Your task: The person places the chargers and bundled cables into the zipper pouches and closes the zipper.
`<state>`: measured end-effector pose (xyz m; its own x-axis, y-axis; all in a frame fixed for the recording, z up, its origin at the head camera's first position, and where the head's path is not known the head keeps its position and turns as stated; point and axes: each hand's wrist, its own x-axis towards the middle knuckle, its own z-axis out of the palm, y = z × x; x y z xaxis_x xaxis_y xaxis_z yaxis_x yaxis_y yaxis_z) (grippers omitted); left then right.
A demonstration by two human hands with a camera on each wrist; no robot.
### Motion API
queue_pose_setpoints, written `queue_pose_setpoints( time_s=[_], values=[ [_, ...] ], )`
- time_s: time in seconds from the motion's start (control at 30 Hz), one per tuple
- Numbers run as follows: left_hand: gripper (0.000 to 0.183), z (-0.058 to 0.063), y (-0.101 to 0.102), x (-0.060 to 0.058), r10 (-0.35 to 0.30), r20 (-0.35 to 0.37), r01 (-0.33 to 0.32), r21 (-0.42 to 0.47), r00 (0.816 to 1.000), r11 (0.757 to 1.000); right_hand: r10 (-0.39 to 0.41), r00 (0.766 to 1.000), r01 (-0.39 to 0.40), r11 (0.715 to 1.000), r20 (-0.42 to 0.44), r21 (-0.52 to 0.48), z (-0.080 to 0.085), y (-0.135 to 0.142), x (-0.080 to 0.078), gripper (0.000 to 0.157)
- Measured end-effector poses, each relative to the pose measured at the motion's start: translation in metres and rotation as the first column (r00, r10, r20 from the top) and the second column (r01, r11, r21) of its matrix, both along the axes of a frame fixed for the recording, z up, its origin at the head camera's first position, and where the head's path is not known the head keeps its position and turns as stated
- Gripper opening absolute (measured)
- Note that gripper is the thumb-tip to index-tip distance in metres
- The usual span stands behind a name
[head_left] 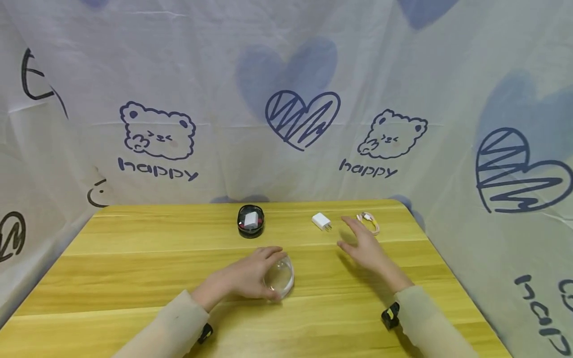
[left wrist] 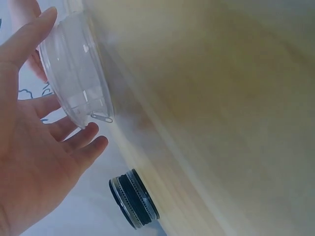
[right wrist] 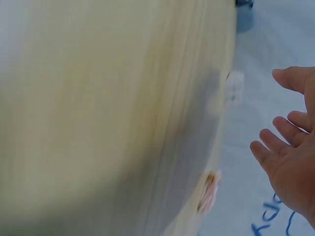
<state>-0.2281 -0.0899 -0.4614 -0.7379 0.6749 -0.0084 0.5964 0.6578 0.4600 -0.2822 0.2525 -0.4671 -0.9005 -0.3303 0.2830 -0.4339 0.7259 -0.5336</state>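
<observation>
My left hand (head_left: pixel 248 273) grips a clear round zip case (head_left: pixel 280 278) by its rim, with the thumb on one side and fingers on the other. A small metal zipper pull (left wrist: pixel 102 118) shows at the edge of the clear case in the left wrist view. The case is at the middle of the table. My right hand (head_left: pixel 368 251) hovers over the table, fingers extended and holding nothing. Just beyond it are a white plug charger (head_left: pixel 320 221) with its prongs showing and a coiled pink-and-yellow charging cable (head_left: pixel 375 227).
A round black case (head_left: pixel 249 233) stands toward the back of the wooden table (head_left: pixel 134 268), with a white block (head_left: pixel 251 220) on or inside its top. Behind the table hangs a printed cloth (head_left: pixel 215 99), which also covers both sides.
</observation>
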Motion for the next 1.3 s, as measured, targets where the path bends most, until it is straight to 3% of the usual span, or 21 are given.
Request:
queue_pose_setpoints(
  time_s=[0.33, 0.77, 1.07, 1.3],
  values=[
    [0.101, -0.002, 0.002, 0.0, 0.0, -0.002, 0.0, -0.018, 1.0, 1.0, -0.044, 0.999, 0.044, 0.998, 0.006, 0.055, -0.012, 0.042, -0.029, 0.069],
    [0.102, 0.0, -0.001, 0.001, -0.008, 0.017, 0.009, -0.021, 1.0, 1.0, -0.043, 0.985, 0.025, 0.994, 0.167, 0.109, -0.02, 0.079, -0.063, 0.08],
    [0.101, 0.007, -0.001, 0.003, -0.011, 0.055, 0.011, -0.003, 0.998, 1.0, -0.019, 0.961, 0.002, 0.998, 0.275, 0.064, -0.022, 0.089, -0.076, 0.087],
    [0.102, 0.009, -0.003, 0.005, 0.003, 0.112, -0.003, -0.006, 0.994, 1.0, -0.005, 0.959, -0.011, 0.998, 0.282, 0.054, -0.022, 0.088, -0.076, 0.085]
  ],
)
